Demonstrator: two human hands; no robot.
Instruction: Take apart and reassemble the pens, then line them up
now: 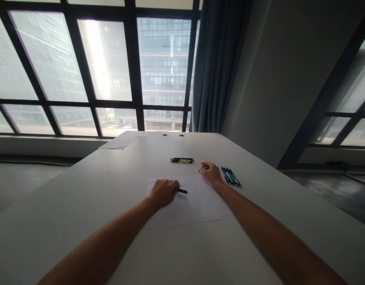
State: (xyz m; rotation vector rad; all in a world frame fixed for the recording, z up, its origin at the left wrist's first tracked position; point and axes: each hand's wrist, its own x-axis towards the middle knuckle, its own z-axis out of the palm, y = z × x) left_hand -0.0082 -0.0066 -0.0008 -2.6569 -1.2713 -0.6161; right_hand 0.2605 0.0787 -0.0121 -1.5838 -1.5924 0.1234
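My left hand (165, 192) rests on a white sheet of paper (191, 213), its fingers closed around a black pen (182, 190). The pen points right, and a thin tip sticks out of its end. Over the paper's upper right edge is my right hand (211, 172), with its fingers bent inward. A small pale spot shows at those fingertips; I cannot make out what it is. Just right of that hand lies a row of several pens (231, 177) with blue, green and black parts. Beyond the paper is another group of dark pens (182, 160), one with yellow on it.
The white table (96, 194) reaches away toward large windows. More paper sheets (119, 141) lie at its far left corner. Two dark round fittings (173, 135) sit near the far edge. A blue-grey curtain (220, 67) hangs behind the table, beside a grey wall (259, 99).
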